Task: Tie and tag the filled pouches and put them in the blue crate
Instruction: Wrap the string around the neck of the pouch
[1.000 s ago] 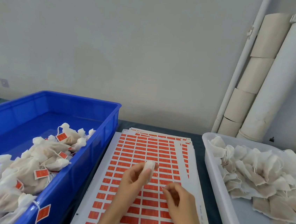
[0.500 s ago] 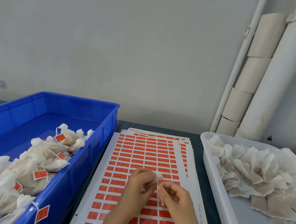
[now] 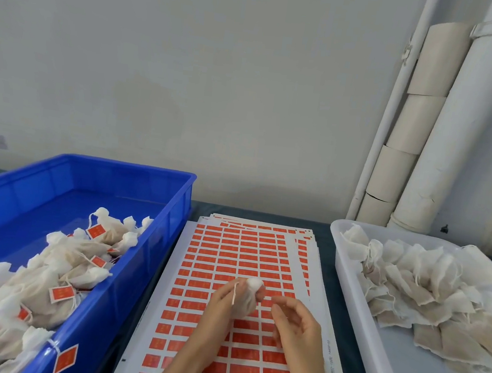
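Note:
My left hand [image 3: 222, 300] grips a small white filled pouch [image 3: 247, 297] above the sheet of red tags [image 3: 231, 260]; the pouch's gathered top points up and a loose string hangs over my fingers. My right hand [image 3: 294, 325] hovers just right of the pouch with its fingers loosely curled, and I see nothing in it. The blue crate [image 3: 175, 209] at the left holds several tied pouches with red tags [image 3: 63, 270]. A white tray [image 3: 346, 288] at the right holds a heap of untied filled pouches [image 3: 428, 284].
The tag sheets lie stacked on a dark table [image 3: 327, 255] between crate and tray. White pipes [image 3: 457, 132] and cardboard rolls [image 3: 407, 142] stand against the wall behind the tray. One tagged pouch hangs over the crate's near rim [image 3: 66, 355].
My left hand has turned the pouch upright and lifted it a little. My right hand has let go of the string and drawn away to the right.

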`<action>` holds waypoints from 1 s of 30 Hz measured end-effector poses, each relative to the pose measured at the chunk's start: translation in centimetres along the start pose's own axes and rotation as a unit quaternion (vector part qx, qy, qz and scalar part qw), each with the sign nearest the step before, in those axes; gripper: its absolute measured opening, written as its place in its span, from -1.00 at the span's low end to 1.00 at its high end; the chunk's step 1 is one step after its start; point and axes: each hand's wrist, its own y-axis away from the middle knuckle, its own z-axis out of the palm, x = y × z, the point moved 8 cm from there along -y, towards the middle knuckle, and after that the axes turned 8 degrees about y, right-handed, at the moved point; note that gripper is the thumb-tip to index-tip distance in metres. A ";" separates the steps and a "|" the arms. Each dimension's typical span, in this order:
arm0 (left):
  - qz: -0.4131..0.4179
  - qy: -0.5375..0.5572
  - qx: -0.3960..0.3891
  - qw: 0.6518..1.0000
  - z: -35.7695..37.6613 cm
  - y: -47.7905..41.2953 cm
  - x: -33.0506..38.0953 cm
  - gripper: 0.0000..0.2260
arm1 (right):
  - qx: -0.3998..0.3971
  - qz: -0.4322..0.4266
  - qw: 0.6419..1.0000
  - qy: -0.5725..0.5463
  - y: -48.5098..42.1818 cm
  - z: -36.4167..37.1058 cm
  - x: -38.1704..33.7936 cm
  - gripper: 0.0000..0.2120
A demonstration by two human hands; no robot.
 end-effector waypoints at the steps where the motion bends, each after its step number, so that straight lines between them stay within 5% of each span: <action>1: -0.003 0.005 -0.013 1.000 0.2 0.0 -0.1 -0.70 | -0.005 -0.002 1.000 0.007 -0.1 0.2 -0.1 -0.91; 9: 0.024 -0.072 -0.142 0.987 2.4 1.1 0.3 -0.66 | -0.016 0.006 1.000 -0.006 -0.4 0.6 0.3 -0.85; 25: 0.041 -0.082 -0.084 0.992 1.7 1.0 0.5 -0.79 | 0.020 0.044 0.996 -0.069 0.2 -0.4 0.1 -0.87; 30: -0.007 -0.043 -0.050 0.998 0.8 0.5 -0.4 -0.68 | 0.037 0.038 0.996 -0.077 0.2 -0.8 0.0 -0.84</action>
